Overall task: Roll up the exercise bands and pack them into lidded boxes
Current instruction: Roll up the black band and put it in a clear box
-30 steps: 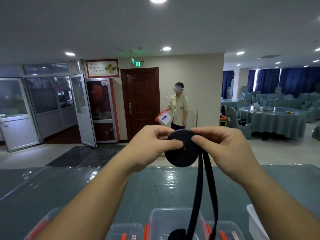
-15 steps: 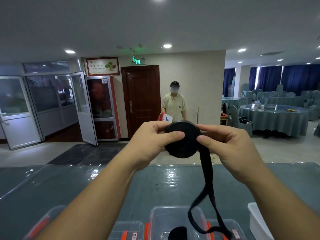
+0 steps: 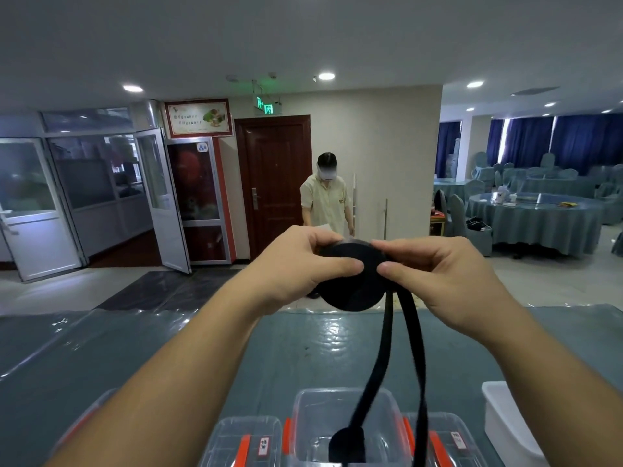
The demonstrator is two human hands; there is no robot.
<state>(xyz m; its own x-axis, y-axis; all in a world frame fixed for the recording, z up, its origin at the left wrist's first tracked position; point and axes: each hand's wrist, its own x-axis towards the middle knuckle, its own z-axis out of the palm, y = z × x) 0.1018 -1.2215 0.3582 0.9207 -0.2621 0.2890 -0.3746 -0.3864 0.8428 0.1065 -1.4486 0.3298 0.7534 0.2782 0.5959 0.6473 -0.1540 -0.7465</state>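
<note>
- The left hand (image 3: 296, 264) and the right hand (image 3: 448, 267) both pinch the rolled black band (image 3: 350, 284), held up in the air above the desk (image 3: 303, 348).
- Most of the band looks wound; two loose strands (image 3: 397, 348) hang down to the near boxes.
- The open clear box (image 3: 303, 419) in the middle holds something dark; I cannot tell what.
- Left, I judge: finish winding, pack, close the lid.

A bench (image 3: 168, 358) covered in teal cloth under glossy clear plastic stretches across the near scene. Along its near edge stand clear plastic boxes with orange latches: one left (image 3: 247, 439), an open one in the middle (image 3: 303, 419), one right (image 3: 451, 439). A white tub (image 3: 505, 423) sits at the near right.
</note>
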